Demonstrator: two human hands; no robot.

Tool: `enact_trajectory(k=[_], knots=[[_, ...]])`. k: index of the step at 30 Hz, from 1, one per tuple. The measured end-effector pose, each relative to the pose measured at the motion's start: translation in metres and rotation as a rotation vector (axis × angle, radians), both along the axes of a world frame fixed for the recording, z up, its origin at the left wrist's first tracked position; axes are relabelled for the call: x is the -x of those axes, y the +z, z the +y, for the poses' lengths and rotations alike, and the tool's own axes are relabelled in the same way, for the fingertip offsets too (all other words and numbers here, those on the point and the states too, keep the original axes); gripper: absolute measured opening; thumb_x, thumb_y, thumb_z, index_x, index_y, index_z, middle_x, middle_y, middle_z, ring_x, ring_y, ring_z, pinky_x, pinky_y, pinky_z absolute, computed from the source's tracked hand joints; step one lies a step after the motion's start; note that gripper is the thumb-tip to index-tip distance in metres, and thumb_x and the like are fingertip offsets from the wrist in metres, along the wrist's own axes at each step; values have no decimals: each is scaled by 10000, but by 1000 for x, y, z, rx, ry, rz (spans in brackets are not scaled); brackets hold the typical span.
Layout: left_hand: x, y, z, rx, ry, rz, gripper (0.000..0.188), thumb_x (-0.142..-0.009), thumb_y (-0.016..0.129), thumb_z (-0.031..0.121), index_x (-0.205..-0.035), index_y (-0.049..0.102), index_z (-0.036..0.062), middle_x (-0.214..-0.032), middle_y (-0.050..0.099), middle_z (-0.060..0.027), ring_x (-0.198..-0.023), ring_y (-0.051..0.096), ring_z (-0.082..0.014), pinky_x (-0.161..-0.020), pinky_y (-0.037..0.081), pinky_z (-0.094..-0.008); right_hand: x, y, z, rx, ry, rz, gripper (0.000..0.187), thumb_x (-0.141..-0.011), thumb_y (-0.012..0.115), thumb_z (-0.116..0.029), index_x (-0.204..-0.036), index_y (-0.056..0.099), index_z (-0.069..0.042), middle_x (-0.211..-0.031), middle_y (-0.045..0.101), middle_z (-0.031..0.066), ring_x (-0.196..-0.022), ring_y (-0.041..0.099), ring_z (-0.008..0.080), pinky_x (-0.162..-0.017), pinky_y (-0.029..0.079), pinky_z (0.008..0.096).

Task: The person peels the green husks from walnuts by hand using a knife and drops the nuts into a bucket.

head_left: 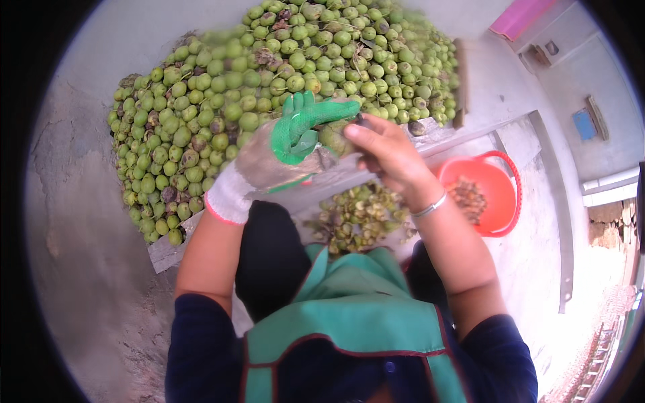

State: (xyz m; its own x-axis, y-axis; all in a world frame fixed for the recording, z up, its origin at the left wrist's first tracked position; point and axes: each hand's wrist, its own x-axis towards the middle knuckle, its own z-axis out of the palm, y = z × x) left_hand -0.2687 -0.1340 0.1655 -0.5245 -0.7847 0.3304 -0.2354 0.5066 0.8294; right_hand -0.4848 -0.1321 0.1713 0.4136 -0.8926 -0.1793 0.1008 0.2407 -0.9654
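My left hand, in a green-coated white glove, is closed round a green round fruit, with the gloved fingertips pointing up and right. Bare, and with a bangle at the wrist, my right hand meets the fruit from the right. Its thumb and forefinger pinch a small dark thing, mostly hidden and too blurred to name. Below both hands, between my knees, lies a heap of cut green-yellow husks.
A large pile of green fruits spreads ahead and left, held back by a board along its near edge. On my right stands a red bucket with brown nuts in it. A pale wall rises at far right.
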Motion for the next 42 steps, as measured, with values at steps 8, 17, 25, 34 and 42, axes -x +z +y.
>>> enact_trajectory(k=[8,17,25,34,42], knots=[[172,-41,14,552,230,-341,671,-717,795,320,-1321,549,161,-1149,635,-70,-943,650,-243,-830,516,-383,128,-41,45,-6,-420,62,423,-828,766,-243,-1122,574,-7,-845,608,3,-650,534,59,-523,433,203],[204,-85,-4,451,-55,-344,686,-679,818,202,-1310,559,138,-1154,618,-138,-1029,617,-319,-873,512,-415,182,-77,46,27,-322,262,301,-820,778,-225,-923,619,8,-702,575,3,-601,563,68,-526,473,237],[203,-81,-16,290,-66,-229,606,-730,809,189,-1282,576,96,-1106,659,-115,-948,657,-310,-825,531,-372,179,-73,35,-16,-330,215,269,-841,758,-210,-964,641,-2,-743,601,-6,-639,573,59,-585,496,233],[202,-70,-20,-124,-204,144,580,-785,773,127,-1316,552,55,-1211,645,-96,-1019,641,-165,-891,503,-306,179,-70,42,-88,-353,-50,372,-880,711,-175,-1202,618,-14,-847,658,6,-696,612,59,-595,490,196],[195,-73,-18,-156,-105,125,601,-780,762,92,-1334,533,48,-1217,640,-92,-1035,634,-166,-918,488,-286,201,-66,48,111,-309,255,380,-848,752,-207,-1151,639,-9,-730,605,-18,-625,531,29,-518,415,195]])
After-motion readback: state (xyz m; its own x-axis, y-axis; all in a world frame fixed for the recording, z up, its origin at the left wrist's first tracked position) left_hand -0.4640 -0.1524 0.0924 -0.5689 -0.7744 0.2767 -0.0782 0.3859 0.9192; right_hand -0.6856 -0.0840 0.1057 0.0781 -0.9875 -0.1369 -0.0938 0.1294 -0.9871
